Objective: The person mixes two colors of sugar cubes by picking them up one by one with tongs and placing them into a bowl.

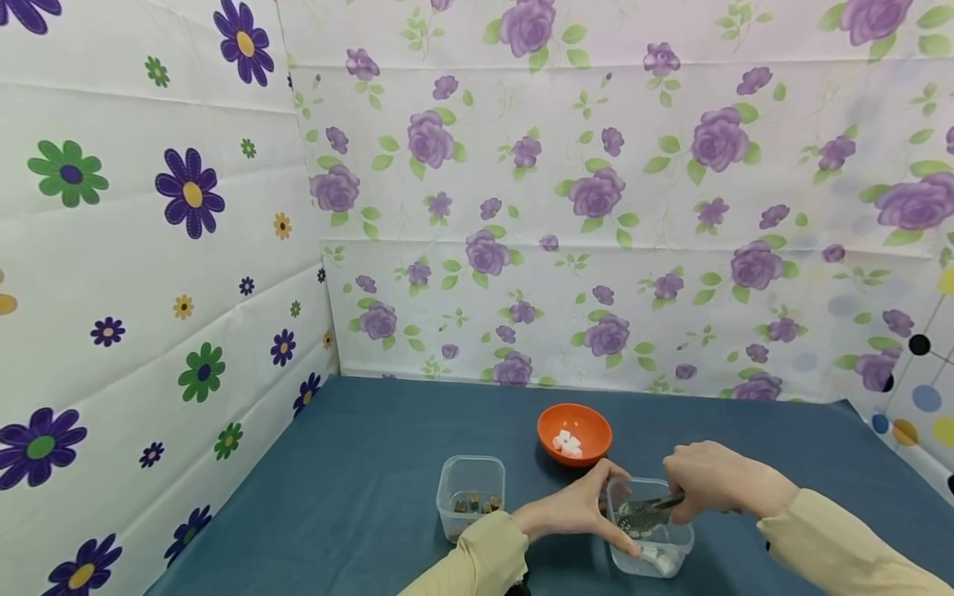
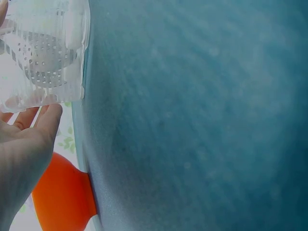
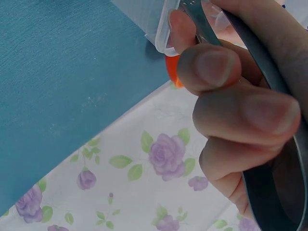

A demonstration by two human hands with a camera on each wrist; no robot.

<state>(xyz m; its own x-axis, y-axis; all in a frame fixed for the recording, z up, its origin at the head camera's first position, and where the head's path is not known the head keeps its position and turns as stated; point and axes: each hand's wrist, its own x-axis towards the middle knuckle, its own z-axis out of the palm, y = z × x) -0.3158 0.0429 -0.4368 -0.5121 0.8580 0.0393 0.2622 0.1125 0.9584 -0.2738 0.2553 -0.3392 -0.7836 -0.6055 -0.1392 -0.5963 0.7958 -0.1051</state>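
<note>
My right hand [image 1: 723, 480] grips a pair of metal tongs [image 1: 644, 515], with fingers curled round the arms, as the right wrist view shows up close. The tongs' perforated head [image 2: 45, 60] is inside a clear plastic container [image 1: 629, 567], beside white chunks [image 1: 659, 561] at its near end. Thumb and fingers of my left hand [image 1: 566, 515] span that container and hold it by its sides. Just behind stands an orange bowl [image 1: 547, 430] with several white pieces [image 1: 568, 445] in it. Whether the tongs pinch a chunk, I cannot tell.
Left of my left forearm stands a second clear container [image 1: 471, 468] with several small brown pieces [image 1: 474, 502]. A dark blue cloth [image 1: 358, 480] covers the table. Flower-printed sheets [image 1: 462, 199] hang behind and on the left side.
</note>
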